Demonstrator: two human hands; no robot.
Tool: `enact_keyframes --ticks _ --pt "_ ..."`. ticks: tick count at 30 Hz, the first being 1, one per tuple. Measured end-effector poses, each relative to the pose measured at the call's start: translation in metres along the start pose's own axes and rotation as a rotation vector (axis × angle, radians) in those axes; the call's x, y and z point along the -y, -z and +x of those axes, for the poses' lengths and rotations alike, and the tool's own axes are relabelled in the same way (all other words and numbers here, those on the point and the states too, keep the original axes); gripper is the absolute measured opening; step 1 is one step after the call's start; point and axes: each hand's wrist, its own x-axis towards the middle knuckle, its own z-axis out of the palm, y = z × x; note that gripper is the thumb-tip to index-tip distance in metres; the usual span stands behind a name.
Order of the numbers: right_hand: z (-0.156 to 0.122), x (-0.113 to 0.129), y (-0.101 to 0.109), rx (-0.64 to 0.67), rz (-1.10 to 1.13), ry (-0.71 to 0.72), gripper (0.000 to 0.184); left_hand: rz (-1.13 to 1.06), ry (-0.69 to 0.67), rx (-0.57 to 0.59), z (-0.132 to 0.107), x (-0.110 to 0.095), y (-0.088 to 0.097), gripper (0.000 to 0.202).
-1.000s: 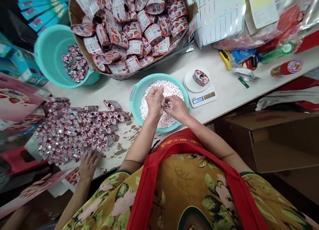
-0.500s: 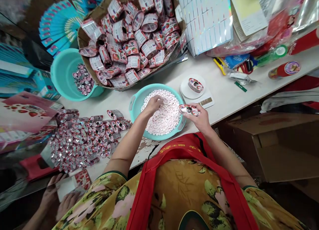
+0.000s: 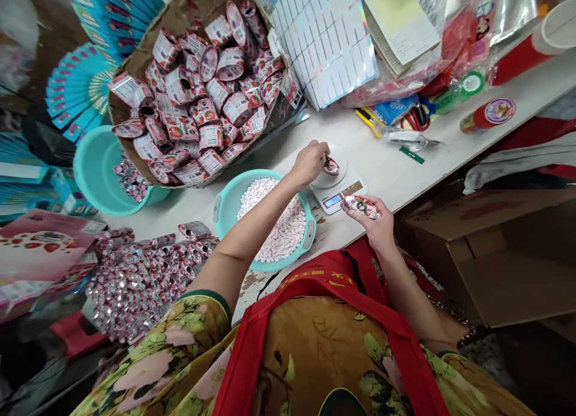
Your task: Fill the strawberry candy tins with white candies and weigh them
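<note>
My left hand (image 3: 308, 161) reaches over a small white kitchen scale (image 3: 335, 188), its fingers closed around the strawberry-printed tin (image 3: 331, 165) that rests on the scale's plate. My right hand (image 3: 375, 221) hovers just in front of the scale and grips a second small strawberry-printed tin (image 3: 360, 205). Under my left forearm a teal basin (image 3: 225, 203) holds a heap of small white-pink candies (image 3: 276, 224).
A cardboard box (image 3: 189, 8) full of strawberry tins stands at the back. Left of it a second teal basin (image 3: 92, 164) holds lids. Filled tins (image 3: 144, 272) are piled at the left. Sticker sheets (image 3: 326, 38), pens and a red tube (image 3: 488, 114) lie on the right.
My left hand left the candy basin and moved right to the tin on the scale. My right hand kept its tin and drew right, beside the scale. The camera view shifted.
</note>
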Motion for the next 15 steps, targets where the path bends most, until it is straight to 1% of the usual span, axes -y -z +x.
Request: enact_keyframes --ticks 3,5,7,10,12,13,15 --pt "0.003 0.001 0.004 -0.025 0.009 -0.007 0.052 -0.068 -0.005 -0.048 0.002 0.002 -0.001 0.031" --pt "0.005 0.003 0.006 -0.05 0.018 -0.007 0.052 -0.166 0.015 -0.082 0.003 0.003 -0.001 0.027" --pt "0.006 0.005 0.009 -0.085 0.028 0.0 0.052 -0.36 0.074 -0.101 0.002 0.005 0.002 0.021" --pt "0.009 0.002 0.018 -0.152 0.052 0.023 0.051 -0.844 0.236 -0.135 -0.01 0.015 0.013 0.014" --pt "0.01 -0.002 0.026 -0.197 0.062 0.041 0.052 -1.118 0.344 -0.197 -0.024 0.024 0.023 0.017" --pt "0.011 -0.005 0.03 -0.215 0.064 0.047 0.052 -1.187 0.388 -0.231 -0.032 0.028 0.027 0.019" --pt "0.013 -0.01 0.037 -0.246 0.071 0.054 0.054 -1.188 0.447 -0.259 -0.045 0.034 0.03 0.022"
